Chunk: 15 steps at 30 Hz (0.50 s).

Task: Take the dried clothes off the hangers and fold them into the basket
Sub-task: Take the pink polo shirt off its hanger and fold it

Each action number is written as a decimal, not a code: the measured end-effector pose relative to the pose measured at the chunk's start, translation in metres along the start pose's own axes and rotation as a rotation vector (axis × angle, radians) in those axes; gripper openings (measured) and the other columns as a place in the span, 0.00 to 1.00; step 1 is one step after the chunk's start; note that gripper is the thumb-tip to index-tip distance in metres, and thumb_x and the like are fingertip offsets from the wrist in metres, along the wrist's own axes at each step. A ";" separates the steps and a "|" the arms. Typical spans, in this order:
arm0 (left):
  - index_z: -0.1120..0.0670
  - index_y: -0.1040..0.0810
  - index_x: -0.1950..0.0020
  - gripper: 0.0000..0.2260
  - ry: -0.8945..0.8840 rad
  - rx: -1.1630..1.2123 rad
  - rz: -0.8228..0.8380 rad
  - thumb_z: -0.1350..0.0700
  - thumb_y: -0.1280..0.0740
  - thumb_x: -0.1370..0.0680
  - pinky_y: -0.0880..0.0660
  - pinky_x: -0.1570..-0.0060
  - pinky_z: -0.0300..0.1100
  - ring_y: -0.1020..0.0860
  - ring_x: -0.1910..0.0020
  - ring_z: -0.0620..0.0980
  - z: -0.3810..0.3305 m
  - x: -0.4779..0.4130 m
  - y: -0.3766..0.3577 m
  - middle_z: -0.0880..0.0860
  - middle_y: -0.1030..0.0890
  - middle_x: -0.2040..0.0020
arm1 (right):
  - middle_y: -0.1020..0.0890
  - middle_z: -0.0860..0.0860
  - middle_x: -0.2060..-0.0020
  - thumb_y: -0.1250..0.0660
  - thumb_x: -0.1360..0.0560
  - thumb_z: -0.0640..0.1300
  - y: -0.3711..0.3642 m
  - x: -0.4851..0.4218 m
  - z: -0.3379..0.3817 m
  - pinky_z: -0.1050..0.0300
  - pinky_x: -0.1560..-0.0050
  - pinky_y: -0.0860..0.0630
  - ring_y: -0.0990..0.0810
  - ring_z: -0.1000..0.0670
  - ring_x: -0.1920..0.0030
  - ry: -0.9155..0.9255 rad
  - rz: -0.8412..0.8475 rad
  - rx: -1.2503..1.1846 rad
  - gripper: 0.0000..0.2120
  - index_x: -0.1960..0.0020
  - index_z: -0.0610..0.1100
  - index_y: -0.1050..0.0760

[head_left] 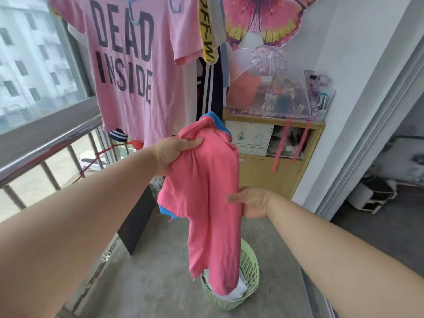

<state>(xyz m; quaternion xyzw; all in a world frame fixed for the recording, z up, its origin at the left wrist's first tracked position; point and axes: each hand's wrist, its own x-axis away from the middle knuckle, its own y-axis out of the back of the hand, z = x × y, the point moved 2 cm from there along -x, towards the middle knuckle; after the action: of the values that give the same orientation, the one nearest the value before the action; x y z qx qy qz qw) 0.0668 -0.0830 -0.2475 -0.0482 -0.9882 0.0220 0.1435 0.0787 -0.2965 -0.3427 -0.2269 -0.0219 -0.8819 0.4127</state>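
Pink cotton with blue trim, the shirt (213,180) hangs in mid-air between both hands, its lower end over the green basket (252,269) on the concrete floor. The left hand (176,154) grips bunched cloth just below the collar. The right hand (251,201) pinches the shirt's right edge lower down. Pale clothes (238,292) lie in the basket. Farther off on the left, a paler pink T-shirt (137,88) reading DEAD INSIDE hangs on a blue hanger (132,13).

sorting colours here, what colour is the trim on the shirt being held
Blue trim on the pink shirt, seen in the head view.
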 end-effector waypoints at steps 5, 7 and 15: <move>0.59 0.24 0.38 0.27 0.042 -0.010 -0.117 0.46 0.27 0.31 0.27 0.39 0.55 0.21 0.43 0.58 -0.010 -0.014 0.001 0.59 0.19 0.43 | 0.18 0.45 0.45 0.28 0.31 0.30 0.010 -0.002 0.000 0.43 0.33 0.29 0.20 0.45 0.44 -0.071 -0.122 0.154 0.18 0.42 0.41 0.21; 0.59 0.24 0.39 0.27 0.042 -0.001 -0.220 0.45 0.27 0.31 0.26 0.39 0.53 0.21 0.44 0.56 -0.009 -0.021 0.008 0.58 0.19 0.44 | 0.16 0.45 0.49 0.32 0.32 0.32 0.013 0.001 0.006 0.46 0.39 0.24 0.18 0.45 0.49 -0.045 -0.006 0.047 0.17 0.45 0.42 0.21; 0.61 0.26 0.37 0.16 0.168 -0.291 -0.327 0.55 0.34 0.21 0.26 0.44 0.45 0.24 0.40 0.54 0.032 -0.032 0.021 0.58 0.22 0.42 | 0.16 0.41 0.56 0.38 0.35 0.29 0.032 -0.010 0.029 0.50 0.49 0.19 0.16 0.43 0.55 0.189 -0.083 -0.349 0.16 0.52 0.35 0.18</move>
<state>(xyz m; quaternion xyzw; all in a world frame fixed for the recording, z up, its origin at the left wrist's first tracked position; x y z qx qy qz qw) 0.0902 -0.0666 -0.2879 0.0905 -0.9603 -0.1481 0.2183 0.1190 -0.3044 -0.3260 -0.2101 0.1610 -0.9058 0.3308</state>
